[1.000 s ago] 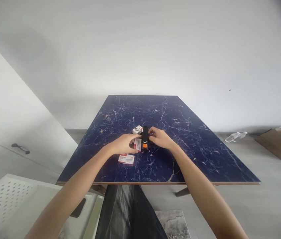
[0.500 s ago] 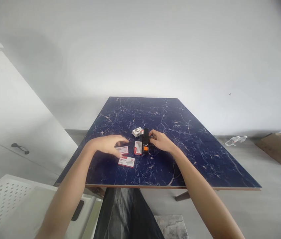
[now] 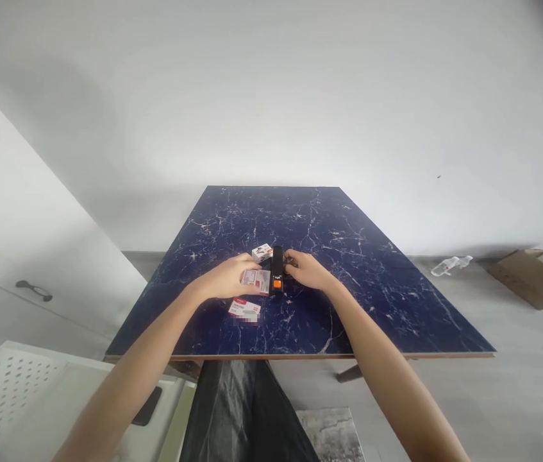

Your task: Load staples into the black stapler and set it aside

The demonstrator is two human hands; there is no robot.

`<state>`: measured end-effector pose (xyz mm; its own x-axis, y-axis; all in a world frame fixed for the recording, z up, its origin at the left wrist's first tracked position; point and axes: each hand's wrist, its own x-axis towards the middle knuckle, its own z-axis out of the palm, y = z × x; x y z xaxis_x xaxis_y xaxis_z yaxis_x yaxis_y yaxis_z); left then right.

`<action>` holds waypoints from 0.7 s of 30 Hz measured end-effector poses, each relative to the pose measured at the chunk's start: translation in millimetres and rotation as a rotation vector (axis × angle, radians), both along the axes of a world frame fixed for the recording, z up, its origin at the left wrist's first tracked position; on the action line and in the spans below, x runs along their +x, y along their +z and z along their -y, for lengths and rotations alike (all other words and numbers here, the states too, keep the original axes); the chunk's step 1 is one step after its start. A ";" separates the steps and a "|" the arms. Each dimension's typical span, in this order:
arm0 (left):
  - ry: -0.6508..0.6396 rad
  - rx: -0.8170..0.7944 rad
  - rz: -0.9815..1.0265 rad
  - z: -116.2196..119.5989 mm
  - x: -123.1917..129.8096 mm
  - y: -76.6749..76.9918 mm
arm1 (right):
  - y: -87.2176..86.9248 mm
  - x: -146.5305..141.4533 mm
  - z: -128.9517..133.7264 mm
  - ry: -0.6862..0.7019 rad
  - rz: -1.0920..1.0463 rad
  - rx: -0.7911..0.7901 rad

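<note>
One white cabinet (image 3: 16,231) well to the left of the left hand, with a dark handle (image 3: 34,290). Below that, a white perforated surface (image 3: 11,378), and a dark flat slab (image 3: 147,407) low and left of the same hand, partly covered by the forearm.

Over the dark blue marbled table (image 3: 300,218), the left hand (image 3: 230,277): half open in a C, thumb on the near edge and fingers on the far edge of a red-and-white box (image 3: 250,276), seemingly pinched between them. Just below the left thumb, lying flat, a larger printed box (image 3: 245,309). Just beyond the left fingertips, a small white box (image 3: 261,252), close against the black device beside it. Just right of the held box, another red-and-white pack (image 3: 265,284), partly hidden.

Between both hands, long axis pointing away from the wearer, a black device (image 3: 277,260) with an orange tab (image 3: 277,283) at its near end. At its right flank, the right hand (image 3: 307,269): fingers curled inward, tips close up against the side; impossible to tell from here whether gripping or merely resting.

Well to the right of the right hand, beyond the table edge, a clear plastic bottle (image 3: 451,265) lying on its side on the floor, then a brown cardboard box (image 3: 531,279).
</note>
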<state>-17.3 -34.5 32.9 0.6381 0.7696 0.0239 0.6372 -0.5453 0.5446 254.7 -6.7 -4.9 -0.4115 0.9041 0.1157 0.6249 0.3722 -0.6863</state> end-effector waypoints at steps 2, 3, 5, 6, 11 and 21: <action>-0.041 -0.064 -0.037 -1.9 -3.8 -0.7 | -1.1 1.2 -0.7 0.005 0.004 0.008; -0.038 -0.088 -0.051 -3.3 -6.5 -0.7 | -1.4 1.6 -0.9 0.004 0.008 0.013; 0.012 -0.084 -0.053 -6.3 -10.8 0.1 | -1.5 1.8 -1.0 -0.001 0.013 0.021; 0.051 -0.050 -0.036 -7.4 -11.8 0.8 | -1.3 1.6 -1.0 -0.003 0.016 0.028; 0.081 0.100 -0.017 -6.8 -7.9 4.7 | -0.3 0.8 -1.7 -0.002 0.035 0.057; 0.002 -0.066 -0.163 -4.8 -13.3 3.0 | 0.6 2.4 -1.7 0.011 0.062 0.071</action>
